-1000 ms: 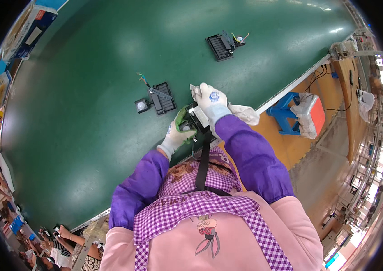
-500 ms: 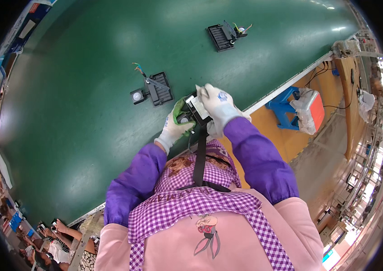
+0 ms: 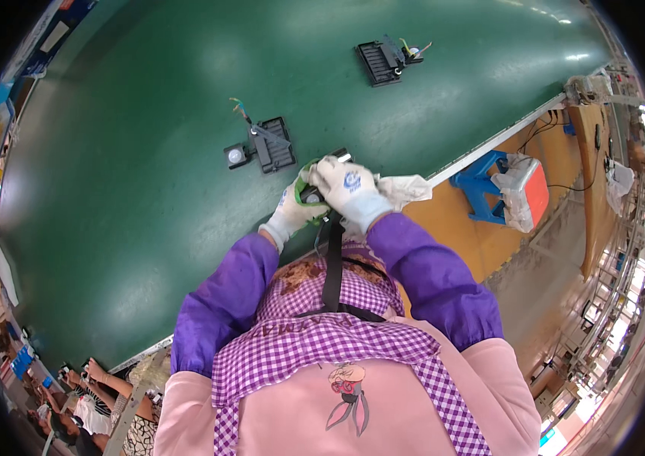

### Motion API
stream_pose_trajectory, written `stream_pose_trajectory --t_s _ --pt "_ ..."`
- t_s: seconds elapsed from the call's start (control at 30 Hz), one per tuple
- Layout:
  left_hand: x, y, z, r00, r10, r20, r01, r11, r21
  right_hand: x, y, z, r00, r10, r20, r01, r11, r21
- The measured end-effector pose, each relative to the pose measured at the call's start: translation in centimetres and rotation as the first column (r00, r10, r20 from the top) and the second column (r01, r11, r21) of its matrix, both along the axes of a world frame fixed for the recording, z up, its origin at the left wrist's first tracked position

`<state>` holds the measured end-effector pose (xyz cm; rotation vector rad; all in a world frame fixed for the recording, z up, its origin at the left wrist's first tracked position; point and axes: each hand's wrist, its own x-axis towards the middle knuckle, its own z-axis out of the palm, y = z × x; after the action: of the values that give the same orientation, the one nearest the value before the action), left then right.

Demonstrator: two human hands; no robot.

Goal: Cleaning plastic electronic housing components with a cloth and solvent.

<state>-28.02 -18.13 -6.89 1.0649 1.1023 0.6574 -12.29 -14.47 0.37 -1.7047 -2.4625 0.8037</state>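
Observation:
Close to my body, at the table's near edge, my left hand [image 3: 290, 207], in a white glove with green palm, grips a black floodlight [image 3: 312, 197] with a round sensor. Most of this floodlight is hidden by my hands; a corner shows beyond my right fingers. My right hand [image 3: 347, 185], gloved in white, lies over it with fingers curled. A white cloth [image 3: 406, 188] trails from under that hand to the right. Just ahead lies a second black floodlight [image 3: 274, 146] with ribbed back, bracket, sensor and coloured wires. A third floodlight [image 3: 378, 63] lies farther off to the right.
The green table [image 3: 125, 190] spreads ahead and to the left. Past its right edge stands a blue stool [image 3: 482, 186] with a red, plastic-wrapped top. Boxes [image 3: 53, 34] stand at the far left. Other people's arms [image 3: 106, 380] show at the lower left.
My right hand has moved left and down over the floodlight, covering its pale label. The cloth now sticks out farther to the right. My left hand keeps its grip.

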Motion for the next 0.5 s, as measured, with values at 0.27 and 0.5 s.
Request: stream_pose_trajectory --t_s 0.27,0.5 --pt "1.1 0.3 0.5 0.991 0.064 0.118 -0.063 0.998 -0.007 1.5 0.0 -1.5 0.999 0.053 0.002 -0.052 0.961 0.270" --pt "0.9 0.2 1.2 0.987 0.031 0.160 -0.024 0.999 -0.046 5.5 -4.6 1.1 0.957 -0.285 -0.051 0.264 0.932 -0.249"
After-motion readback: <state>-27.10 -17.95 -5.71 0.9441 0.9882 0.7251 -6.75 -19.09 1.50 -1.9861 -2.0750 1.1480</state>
